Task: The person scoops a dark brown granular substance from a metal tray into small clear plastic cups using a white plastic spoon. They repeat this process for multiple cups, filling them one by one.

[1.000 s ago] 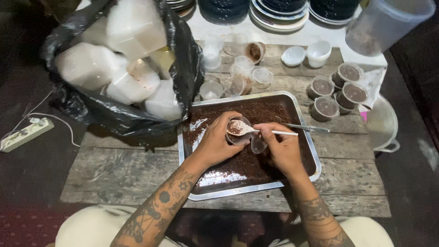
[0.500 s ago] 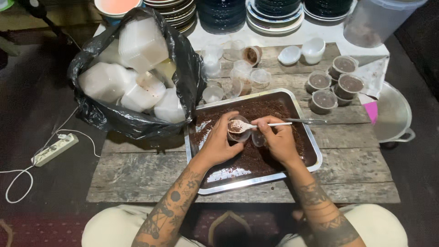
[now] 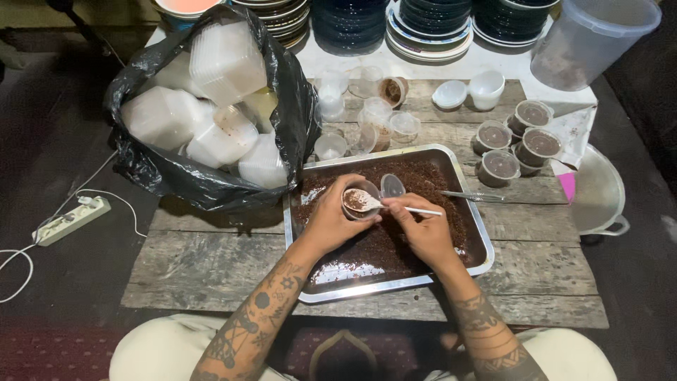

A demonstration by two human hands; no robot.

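My left hand (image 3: 330,224) holds a small clear plastic cup (image 3: 359,202) over a metal tray (image 3: 395,286) of dark brown granules (image 3: 416,183). My right hand (image 3: 423,229) grips a white plastic spoon (image 3: 395,205); its bowl, loaded with brown granules, sits right at the cup's mouth. A small clear lid (image 3: 392,185) hangs beside the cup, just above my right fingers. A second utensil (image 3: 471,196) lies across the tray's right side.
A black bag (image 3: 190,176) of clear plastic containers stands at left. Empty cups and lids (image 3: 367,120) lie behind the tray, filled lidded cups (image 3: 518,141) at right. Stacked plates (image 3: 423,25), a large plastic tub (image 3: 589,42), a metal pot (image 3: 596,197) and a power strip (image 3: 70,220) surround the wooden table (image 3: 211,261).
The view has shifted slightly. My hands stay over the tray; the loaded spoon now rests at the cup's rim.
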